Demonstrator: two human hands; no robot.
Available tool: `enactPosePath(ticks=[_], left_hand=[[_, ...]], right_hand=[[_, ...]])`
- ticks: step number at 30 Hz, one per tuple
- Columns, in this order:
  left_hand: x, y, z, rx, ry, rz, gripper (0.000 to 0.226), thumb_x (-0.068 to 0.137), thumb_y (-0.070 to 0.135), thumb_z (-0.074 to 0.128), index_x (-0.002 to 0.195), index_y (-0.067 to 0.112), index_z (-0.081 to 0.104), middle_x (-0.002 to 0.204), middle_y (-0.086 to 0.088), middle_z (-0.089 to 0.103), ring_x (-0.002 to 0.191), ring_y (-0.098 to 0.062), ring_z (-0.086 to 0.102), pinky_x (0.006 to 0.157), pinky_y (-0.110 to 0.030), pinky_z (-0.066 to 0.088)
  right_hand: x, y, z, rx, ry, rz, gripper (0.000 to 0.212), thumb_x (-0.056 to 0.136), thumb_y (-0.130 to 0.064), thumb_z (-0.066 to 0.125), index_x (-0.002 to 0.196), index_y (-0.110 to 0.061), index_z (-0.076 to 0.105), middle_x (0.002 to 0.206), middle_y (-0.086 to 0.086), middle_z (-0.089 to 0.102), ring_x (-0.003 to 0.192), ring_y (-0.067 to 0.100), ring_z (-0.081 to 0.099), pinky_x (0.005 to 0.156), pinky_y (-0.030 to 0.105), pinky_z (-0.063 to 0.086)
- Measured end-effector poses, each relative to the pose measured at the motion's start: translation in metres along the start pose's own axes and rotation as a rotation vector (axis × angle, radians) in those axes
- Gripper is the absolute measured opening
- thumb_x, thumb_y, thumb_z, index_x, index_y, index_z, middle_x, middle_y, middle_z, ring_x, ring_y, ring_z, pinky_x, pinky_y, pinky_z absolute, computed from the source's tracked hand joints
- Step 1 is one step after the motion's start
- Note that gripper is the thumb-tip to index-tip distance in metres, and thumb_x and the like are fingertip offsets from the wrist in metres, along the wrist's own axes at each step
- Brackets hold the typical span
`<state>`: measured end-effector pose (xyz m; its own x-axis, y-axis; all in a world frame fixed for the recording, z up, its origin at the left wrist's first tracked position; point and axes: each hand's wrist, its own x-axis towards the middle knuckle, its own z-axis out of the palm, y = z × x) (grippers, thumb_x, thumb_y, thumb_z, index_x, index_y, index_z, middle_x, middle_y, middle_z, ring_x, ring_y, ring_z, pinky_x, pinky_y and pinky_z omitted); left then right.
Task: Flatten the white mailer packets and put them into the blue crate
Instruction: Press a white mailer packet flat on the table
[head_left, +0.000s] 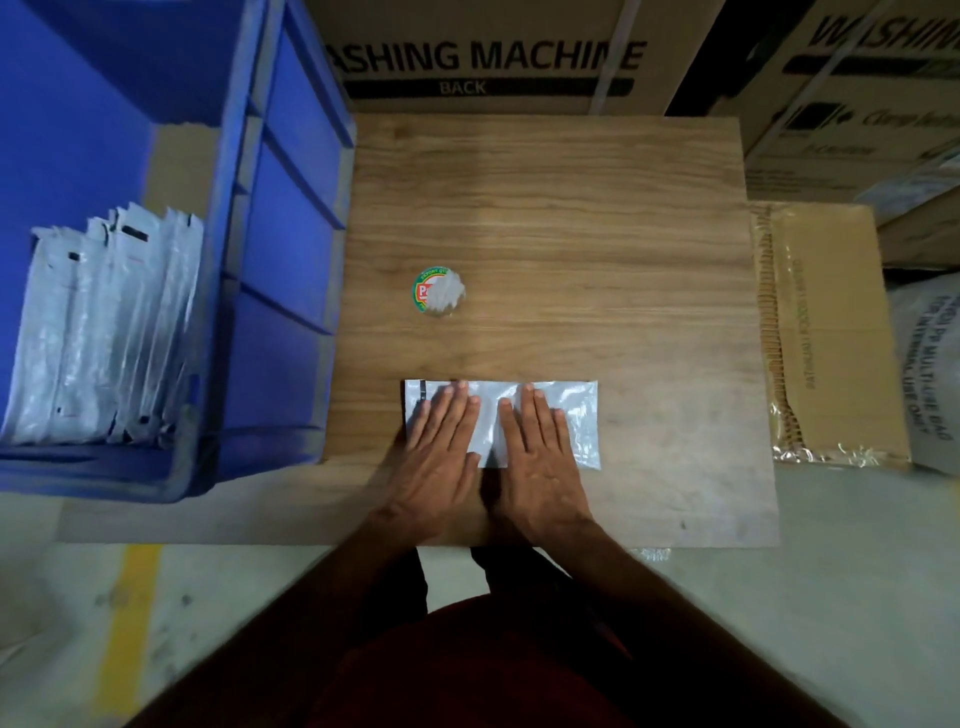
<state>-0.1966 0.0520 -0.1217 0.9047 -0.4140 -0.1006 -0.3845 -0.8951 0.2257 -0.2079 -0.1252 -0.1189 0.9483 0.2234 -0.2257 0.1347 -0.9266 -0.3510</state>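
Nearest item: my two bare forearms, reaching forward from a dark red garment at the bottom of the head view.

Left hand (441, 447): fingers straight and spread, palm down, pressing the left half of the packet; it grips nothing.

Right hand (540, 457): likewise flat, fingers extended, pressing the middle and right part; nothing held.

Flat white glossy plastic mailer packet (576, 415): lying lengthwise near the front edge of the square wood-grain board table (545, 218), under both palms.

Tall blue plastic crate (291, 218): just left of the table. A row of white mailer packets (104, 332) stands on edge inside.

Round green-rimmed sticker with crumpled clear film (439, 293): mid-table, apart from the packet.

Brown corrugated cardboard box (831, 332): right of the table.

Step in hand, as I judge it: flattening. The packet looks nearly smooth. The next move calls for closing fingers on it, lifting it left, and slotting it upright beside the stored row.
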Motion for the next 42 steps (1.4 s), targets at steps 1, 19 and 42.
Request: enactPosePath(ticks=[1, 19, 42], left_hand=[[-0.005, -0.005, 0.001, -0.004, 0.018, -0.055, 0.066, 0.100, 0.036, 0.036, 0.157, 0.003, 0.029, 0.166, -0.019, 0.020, 0.155, -0.033, 0.017, 0.123, -0.051, 0.019], [-0.005, -0.044, -0.004, 0.101, -0.053, 0.016, 0.047, 0.102, 0.043, 0.042, 0.140, 0.022, 0.061, 0.150, -0.008, 0.053, 0.132, -0.031, 0.056, 0.105, -0.042, 0.050], [0.033, -0.005, -0.255, 0.313, 0.256, 0.109, 0.066, 0.081, 0.015, 0.038, 0.144, 0.016, 0.055, 0.153, -0.012, 0.049, 0.135, -0.030, 0.052, 0.118, -0.045, 0.025]], right_hand=[[0.002, -0.003, 0.002, -0.008, 0.008, -0.021, 0.087, 0.085, -0.038, 0.059, 0.159, -0.007, 0.026, 0.167, 0.022, 0.014, 0.156, 0.034, 0.008, 0.125, 0.050, 0.003], [-0.020, 0.030, -0.015, -0.036, -0.016, -0.066, 0.085, 0.090, -0.043, 0.055, 0.163, -0.020, 0.017, 0.170, 0.013, 0.008, 0.157, 0.030, 0.007, 0.126, 0.051, 0.005], [0.021, -0.058, -0.197, 0.071, 0.419, -0.220, 0.076, 0.081, -0.012, 0.031, 0.156, -0.021, 0.039, 0.161, 0.001, 0.038, 0.152, 0.018, 0.031, 0.124, 0.051, 0.017]])
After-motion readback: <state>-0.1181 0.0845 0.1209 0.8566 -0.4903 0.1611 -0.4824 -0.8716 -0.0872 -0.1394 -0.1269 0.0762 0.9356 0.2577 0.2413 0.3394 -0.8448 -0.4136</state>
